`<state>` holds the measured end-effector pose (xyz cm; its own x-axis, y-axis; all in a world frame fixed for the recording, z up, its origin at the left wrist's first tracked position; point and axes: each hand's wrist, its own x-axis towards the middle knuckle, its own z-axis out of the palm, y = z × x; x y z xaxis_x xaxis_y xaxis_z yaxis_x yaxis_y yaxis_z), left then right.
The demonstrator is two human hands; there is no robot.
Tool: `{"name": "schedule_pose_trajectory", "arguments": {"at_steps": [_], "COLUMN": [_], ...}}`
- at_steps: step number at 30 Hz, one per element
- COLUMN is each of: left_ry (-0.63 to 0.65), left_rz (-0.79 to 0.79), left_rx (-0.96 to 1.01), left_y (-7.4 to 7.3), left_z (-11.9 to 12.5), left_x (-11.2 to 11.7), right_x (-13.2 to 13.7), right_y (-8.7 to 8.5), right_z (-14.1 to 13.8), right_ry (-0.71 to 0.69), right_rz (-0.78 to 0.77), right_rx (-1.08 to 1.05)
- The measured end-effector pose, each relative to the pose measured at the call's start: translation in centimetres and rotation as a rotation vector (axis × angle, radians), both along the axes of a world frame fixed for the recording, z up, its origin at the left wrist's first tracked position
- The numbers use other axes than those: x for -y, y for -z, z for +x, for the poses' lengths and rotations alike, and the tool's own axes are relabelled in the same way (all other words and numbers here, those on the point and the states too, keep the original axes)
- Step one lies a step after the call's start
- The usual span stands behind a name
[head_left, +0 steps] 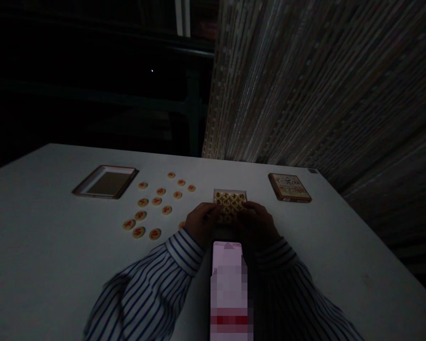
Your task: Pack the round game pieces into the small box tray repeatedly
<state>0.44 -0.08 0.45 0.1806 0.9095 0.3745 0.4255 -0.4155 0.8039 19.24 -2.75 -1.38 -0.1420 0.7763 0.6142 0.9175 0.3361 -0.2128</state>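
Note:
At the middle of the white table sits a small clear tray (pixel 230 191) holding rows of Chinese chess pieces (pixel 226 201) with black characters. My left hand (pixel 201 220) grips its left side, fingers curled over the edge near the pieces. On the opposite side, my right hand (pixel 258 221) is closed on the tray's right edge, and its lower fingers are lost in shadow. Several loose red-character Chinese chess pieces (pixel 156 201) lie scattered to the left. One of them (pixel 181 225) is partly hidden behind my left hand.
A shallow open box part (pixel 125 188) lies at the left on the white table (pixel 64 251). To the right is a printed box part (pixel 291 187), face up. A lit phone (pixel 229 279) lies between my forearms. Behind the table hangs a string curtain (pixel 255 85).

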Motion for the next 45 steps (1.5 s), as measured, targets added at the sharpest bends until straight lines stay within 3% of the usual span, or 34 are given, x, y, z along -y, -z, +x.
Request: {"name": "schedule_pose_trajectory", "arguments": {"at_steps": [45], "left_ry": [-0.008], "left_rz": [0.004], "left_rx": [-0.01], "left_y": [-0.34], "left_z": [0.06], "left_x": [0.2], "right_x": [0.18], "right_y": [-0.34], "right_z": [0.04], "right_ry": [0.004], "right_rz": [-0.005], "right_rx": [0.019]}}
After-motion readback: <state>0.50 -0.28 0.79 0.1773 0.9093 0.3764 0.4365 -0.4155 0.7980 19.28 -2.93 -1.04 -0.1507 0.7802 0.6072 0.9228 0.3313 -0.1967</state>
